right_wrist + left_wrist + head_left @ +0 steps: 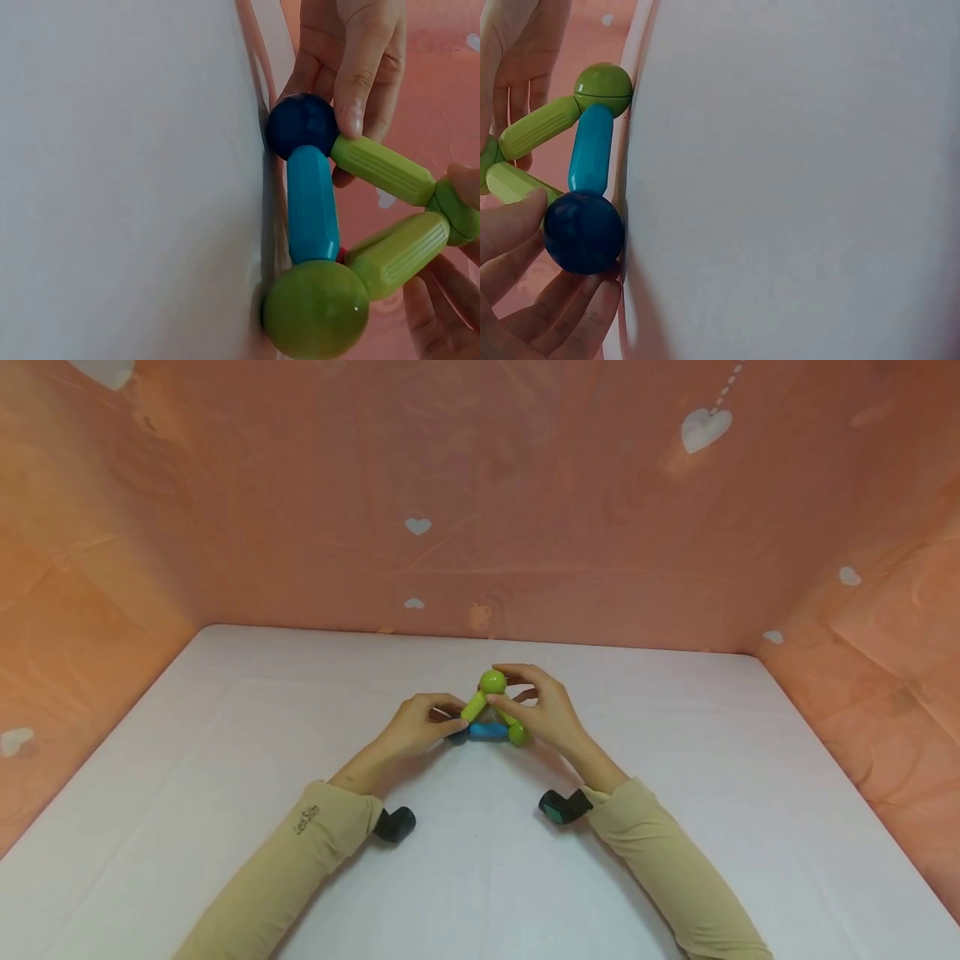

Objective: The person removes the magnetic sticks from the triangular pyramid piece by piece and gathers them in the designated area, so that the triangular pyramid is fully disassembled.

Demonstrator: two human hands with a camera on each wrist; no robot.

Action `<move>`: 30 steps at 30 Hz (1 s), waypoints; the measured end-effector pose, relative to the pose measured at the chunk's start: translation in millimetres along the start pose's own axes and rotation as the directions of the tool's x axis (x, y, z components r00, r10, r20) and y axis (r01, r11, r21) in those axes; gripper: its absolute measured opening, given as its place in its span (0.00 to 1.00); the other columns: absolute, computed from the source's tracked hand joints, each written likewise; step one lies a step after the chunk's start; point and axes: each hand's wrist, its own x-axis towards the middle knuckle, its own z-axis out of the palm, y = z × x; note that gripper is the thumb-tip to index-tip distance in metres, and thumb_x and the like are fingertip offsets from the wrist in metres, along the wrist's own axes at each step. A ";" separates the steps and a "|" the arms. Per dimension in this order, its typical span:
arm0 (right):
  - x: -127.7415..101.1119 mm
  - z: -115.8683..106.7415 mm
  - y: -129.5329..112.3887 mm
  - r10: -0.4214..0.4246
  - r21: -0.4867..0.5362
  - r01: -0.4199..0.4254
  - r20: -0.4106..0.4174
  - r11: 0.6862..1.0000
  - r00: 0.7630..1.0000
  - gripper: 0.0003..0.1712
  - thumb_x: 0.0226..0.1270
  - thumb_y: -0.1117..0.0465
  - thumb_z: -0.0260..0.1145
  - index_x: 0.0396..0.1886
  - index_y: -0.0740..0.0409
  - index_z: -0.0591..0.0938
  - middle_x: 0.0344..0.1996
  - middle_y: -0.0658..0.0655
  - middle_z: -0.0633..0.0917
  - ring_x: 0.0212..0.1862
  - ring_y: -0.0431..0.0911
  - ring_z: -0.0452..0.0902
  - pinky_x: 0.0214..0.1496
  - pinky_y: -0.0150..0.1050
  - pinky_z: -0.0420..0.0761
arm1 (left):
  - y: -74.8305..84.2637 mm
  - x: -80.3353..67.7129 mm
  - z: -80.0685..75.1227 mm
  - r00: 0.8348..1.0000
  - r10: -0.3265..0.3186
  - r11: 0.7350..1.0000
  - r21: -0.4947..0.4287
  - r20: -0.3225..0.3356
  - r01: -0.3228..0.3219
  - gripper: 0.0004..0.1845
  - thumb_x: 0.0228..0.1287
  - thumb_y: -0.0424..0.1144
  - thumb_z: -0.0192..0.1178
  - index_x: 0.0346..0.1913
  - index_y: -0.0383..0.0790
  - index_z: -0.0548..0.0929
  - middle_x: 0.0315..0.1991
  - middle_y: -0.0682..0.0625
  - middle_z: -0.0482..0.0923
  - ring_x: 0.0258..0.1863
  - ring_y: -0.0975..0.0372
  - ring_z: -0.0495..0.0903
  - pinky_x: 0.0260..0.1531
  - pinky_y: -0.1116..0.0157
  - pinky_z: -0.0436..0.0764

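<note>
A: Where's the toy triangle point(491, 714)?
B: Mid-table point(675, 710). Left hand point(416, 728) pinches its dark blue ball point(583, 232) at nine o'clock; right hand point(543, 708) grips the top green ball point(492, 681).
A: Right fingertips?
B: Partly cut off, probably curled.

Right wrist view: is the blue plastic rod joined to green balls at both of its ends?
No: the blue plastic rod meets a dark blue ball at one end and a green ball at the other.
</note>
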 end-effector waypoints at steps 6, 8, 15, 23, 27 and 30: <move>1.2 2.3 2.2 0.016 0.014 -0.016 0.003 1.000 1.000 0.28 0.61 0.59 0.70 0.60 0.61 0.76 0.53 0.60 0.81 0.54 0.53 0.76 0.51 0.49 0.79 | -0.7 1.2 0.1 1.000 0.000 1.000 0.013 -0.006 0.000 0.14 0.64 0.38 0.62 0.51 0.39 0.83 0.47 0.42 0.83 0.48 0.50 0.82 0.48 0.58 0.81; 1.3 2.6 2.5 0.022 0.011 -0.022 0.005 1.000 1.000 0.28 0.61 0.59 0.70 0.61 0.61 0.76 0.53 0.60 0.82 0.54 0.52 0.76 0.51 0.48 0.79 | -0.9 1.3 0.2 1.000 0.001 1.000 0.015 -0.007 -0.001 0.14 0.64 0.38 0.62 0.51 0.39 0.83 0.47 0.42 0.83 0.47 0.50 0.82 0.47 0.58 0.81; 1.0 3.1 2.3 0.021 -0.006 -0.021 0.005 1.000 1.000 0.26 0.62 0.58 0.69 0.60 0.58 0.77 0.51 0.58 0.83 0.53 0.51 0.77 0.50 0.47 0.80 | -0.3 0.7 -0.2 1.000 -0.003 1.000 0.005 -0.007 0.003 0.14 0.64 0.37 0.62 0.51 0.37 0.83 0.47 0.41 0.83 0.48 0.50 0.82 0.49 0.57 0.81; 0.8 3.6 4.0 0.004 -0.034 -0.004 -0.010 0.999 1.000 0.25 0.62 0.58 0.69 0.59 0.58 0.77 0.49 0.58 0.84 0.51 0.50 0.78 0.48 0.45 0.81 | -1.0 1.0 0.4 1.000 0.022 1.000 0.021 -0.013 -0.021 0.13 0.65 0.36 0.61 0.50 0.36 0.83 0.47 0.41 0.83 0.48 0.49 0.82 0.51 0.55 0.80; 0.8 3.9 4.3 -0.012 -0.038 0.011 -0.014 0.999 1.000 0.25 0.62 0.58 0.69 0.58 0.59 0.77 0.48 0.58 0.84 0.51 0.50 0.78 0.47 0.44 0.81 | -1.0 0.8 0.5 0.999 0.034 0.999 0.029 -0.014 -0.034 0.13 0.65 0.35 0.61 0.50 0.35 0.82 0.47 0.40 0.83 0.49 0.48 0.82 0.52 0.55 0.79; 0.6 3.8 4.3 -0.020 -0.040 0.019 -0.018 0.999 1.000 0.24 0.62 0.58 0.69 0.58 0.59 0.78 0.48 0.58 0.84 0.50 0.50 0.79 0.47 0.44 0.81 | -0.8 0.8 0.9 0.999 0.035 0.999 0.033 -0.018 -0.034 0.13 0.65 0.35 0.61 0.50 0.35 0.82 0.46 0.40 0.83 0.48 0.48 0.82 0.52 0.55 0.79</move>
